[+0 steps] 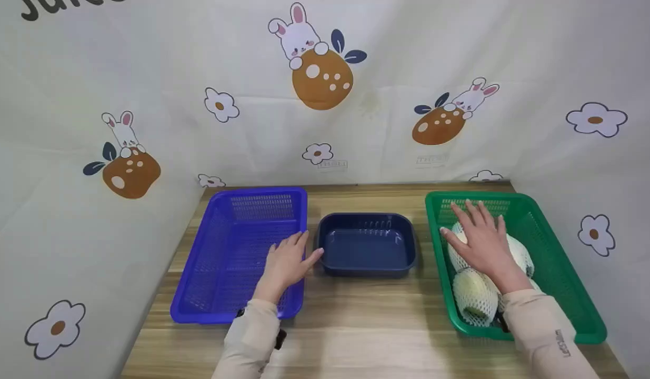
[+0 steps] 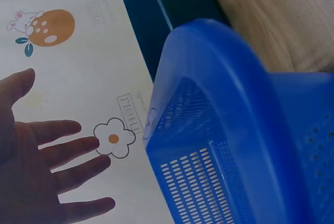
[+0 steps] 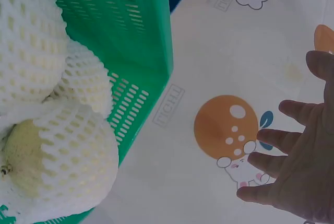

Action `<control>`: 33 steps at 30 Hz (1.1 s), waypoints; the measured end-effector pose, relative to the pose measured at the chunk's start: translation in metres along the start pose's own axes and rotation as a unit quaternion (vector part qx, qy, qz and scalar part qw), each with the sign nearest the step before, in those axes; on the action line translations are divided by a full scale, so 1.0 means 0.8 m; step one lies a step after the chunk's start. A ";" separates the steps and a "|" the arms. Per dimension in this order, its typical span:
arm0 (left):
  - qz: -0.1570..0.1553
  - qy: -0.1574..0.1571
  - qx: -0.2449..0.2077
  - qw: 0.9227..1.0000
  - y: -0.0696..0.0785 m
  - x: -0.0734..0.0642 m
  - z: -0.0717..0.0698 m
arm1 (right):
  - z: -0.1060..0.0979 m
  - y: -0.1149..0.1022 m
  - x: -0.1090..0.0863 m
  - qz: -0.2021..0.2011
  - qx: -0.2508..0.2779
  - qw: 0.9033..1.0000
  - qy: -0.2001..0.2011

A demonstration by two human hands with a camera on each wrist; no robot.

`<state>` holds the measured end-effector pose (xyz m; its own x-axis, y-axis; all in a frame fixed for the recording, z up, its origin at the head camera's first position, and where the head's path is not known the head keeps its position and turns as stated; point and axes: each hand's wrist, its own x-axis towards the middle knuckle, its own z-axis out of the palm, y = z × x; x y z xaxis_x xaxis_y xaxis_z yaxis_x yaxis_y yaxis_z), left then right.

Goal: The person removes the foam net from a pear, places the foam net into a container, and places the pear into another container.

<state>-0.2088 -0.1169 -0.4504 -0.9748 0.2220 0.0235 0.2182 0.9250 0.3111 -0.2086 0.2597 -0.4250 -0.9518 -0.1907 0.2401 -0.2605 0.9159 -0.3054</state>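
Evidently, left hand [image 1: 287, 260] and right hand [image 1: 482, 243] both extended

Blue basket [image 1: 225, 263] below and left of the left hand, fingers relaxed. Dark dish [image 1: 366, 248] just right of that hand. Net-wrapped fruits [image 1: 475, 296] beneath the splayed right hand, in the green basket [image 1: 559, 279].

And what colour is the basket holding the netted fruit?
Green. The basket shows best in the head view.

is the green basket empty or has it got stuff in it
Partly filled: the head view shows several fruits in white netting lying inside the green basket.
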 end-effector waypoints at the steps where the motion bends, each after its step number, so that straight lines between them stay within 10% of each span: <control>1: 0.000 -0.002 0.000 1.000 0.000 -0.001 0.002 | -0.001 0.002 0.000 0.002 -0.002 1.000 0.001; 33: 0.004 -0.024 0.002 1.000 -0.007 -0.014 0.032 | -0.014 0.084 0.008 0.113 0.024 0.985 -0.126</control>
<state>-0.1977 -0.1163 -0.4767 -0.9696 0.2440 -0.0207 0.2260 0.9241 0.3081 -0.2303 0.3238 -0.4334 -0.9949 -0.0706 -0.0727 -0.0389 0.9287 -0.3689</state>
